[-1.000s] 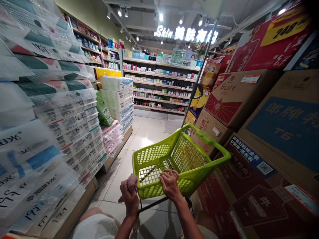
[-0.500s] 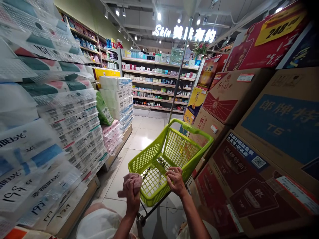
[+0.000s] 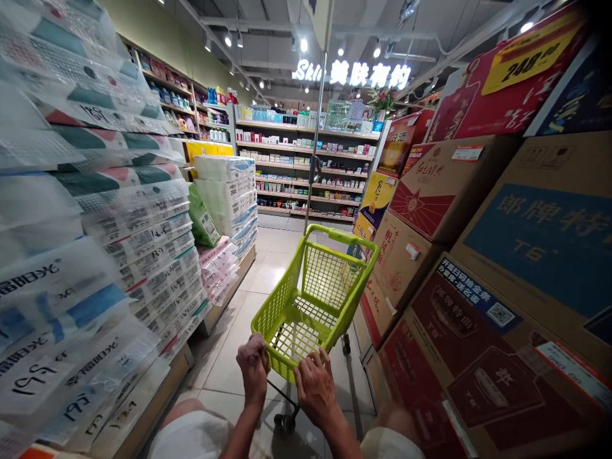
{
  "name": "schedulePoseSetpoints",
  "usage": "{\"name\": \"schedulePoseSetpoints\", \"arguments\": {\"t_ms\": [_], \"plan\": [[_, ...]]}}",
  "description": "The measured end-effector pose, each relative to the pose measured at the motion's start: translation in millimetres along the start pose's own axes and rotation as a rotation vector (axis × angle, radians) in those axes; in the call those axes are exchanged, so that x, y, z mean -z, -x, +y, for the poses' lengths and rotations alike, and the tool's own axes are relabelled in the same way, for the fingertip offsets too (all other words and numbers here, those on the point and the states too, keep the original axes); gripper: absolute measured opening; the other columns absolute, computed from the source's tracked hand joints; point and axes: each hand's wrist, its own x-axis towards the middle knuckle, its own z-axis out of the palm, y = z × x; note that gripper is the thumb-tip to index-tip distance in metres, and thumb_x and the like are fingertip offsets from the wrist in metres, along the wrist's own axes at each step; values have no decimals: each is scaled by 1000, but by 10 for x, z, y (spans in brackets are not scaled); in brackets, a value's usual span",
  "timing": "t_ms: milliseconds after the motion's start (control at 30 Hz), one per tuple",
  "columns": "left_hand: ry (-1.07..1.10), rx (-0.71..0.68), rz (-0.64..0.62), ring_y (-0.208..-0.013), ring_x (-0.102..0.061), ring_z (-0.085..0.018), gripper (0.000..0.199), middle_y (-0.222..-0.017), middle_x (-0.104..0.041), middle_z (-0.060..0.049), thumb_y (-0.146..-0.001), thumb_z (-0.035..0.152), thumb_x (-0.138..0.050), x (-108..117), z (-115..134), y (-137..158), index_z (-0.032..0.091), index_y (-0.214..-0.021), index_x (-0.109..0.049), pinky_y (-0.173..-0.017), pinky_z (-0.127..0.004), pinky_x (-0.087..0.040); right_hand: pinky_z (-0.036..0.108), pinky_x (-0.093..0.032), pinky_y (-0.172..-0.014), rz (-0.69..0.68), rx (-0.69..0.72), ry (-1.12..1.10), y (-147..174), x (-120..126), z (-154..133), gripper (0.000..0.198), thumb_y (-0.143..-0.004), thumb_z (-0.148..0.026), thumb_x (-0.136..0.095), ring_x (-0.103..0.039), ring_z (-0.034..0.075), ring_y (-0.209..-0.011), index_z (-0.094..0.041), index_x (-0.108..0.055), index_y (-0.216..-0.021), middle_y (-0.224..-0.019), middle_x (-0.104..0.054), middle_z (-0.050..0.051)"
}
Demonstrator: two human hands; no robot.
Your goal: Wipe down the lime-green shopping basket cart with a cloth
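Observation:
A lime-green shopping cart (image 3: pixel 313 290) with a basket of plastic mesh stands right in front of me on the tiled floor. Bunched up in my left hand (image 3: pixel 253 370) is a dusty-pink cloth (image 3: pixel 254 347); that hand is closed and sits at the basket's near left corner. My right hand (image 3: pixel 315 386) lies over the near rim of the basket, its fingers curled across the edge. A tall pole (image 3: pixel 319 127) rises from the far end of the cart, beside its handle. Only mesh shows inside the basket.
Stacked tissue packs (image 3: pixel 157 236) line the left on a low wooden platform. Piled liquor cartons (image 3: pixel 502 331) wall in the right, close to the cart. Across the aisle's far end stand shelves (image 3: pixel 306 169) of small boxed goods. Pale floor tiles (image 3: pixel 229 357) run between.
The cart has swung left and straightened along the aisle. My right hand has moved left along its rim, and my left hand with the cloth has come against the corner.

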Motion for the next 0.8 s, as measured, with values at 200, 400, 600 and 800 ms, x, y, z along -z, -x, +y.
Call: {"name": "schedulePoseSetpoints", "arguments": {"t_ms": [200, 400, 600, 800], "plan": [[-106, -110, -279, -107, -57, -27, 18, -102, -61, -8, -84, 34, -56, -115, 547, -989, 22, -94, -63, -106, -48, -48, 41, -32, -116, -6, 57, -68, -40, 143, 320, 28, -105, -27, -47, -60, 18, -93, -24, -48, -77, -72, -57, -3], [-64, -83, -356, -114, -60, -30, 35, -112, -59, -10, -81, 31, -60, -68, 310, -454, 21, -114, -65, -108, -50, -50, 42, -31, -115, -46, 54, 40, -16, 401, 586, 36, -109, -30, -44, -59, 17, -85, -24, -47, -73, -68, -57, -4], [-23, -169, -504, -119, -58, -28, 35, -119, -58, -11, -87, 27, -55, -232, 503, -317, 22, -120, -65, -112, -50, -47, 45, -26, -117, -88, 4, 72, -103, 480, 475, 37, -111, -26, -35, -57, 16, -73, -25, -53, -79, -74, -63, -5], [-36, -128, -455, -112, -60, -28, 27, -112, -60, -10, -82, 24, -60, -626, 779, -593, 21, -109, -64, -107, -50, -50, 41, -31, -112, -38, -30, 18, -162, 300, 331, 33, -110, -24, -34, -61, 18, -80, -26, -59, -88, -80, -68, -2]]}}
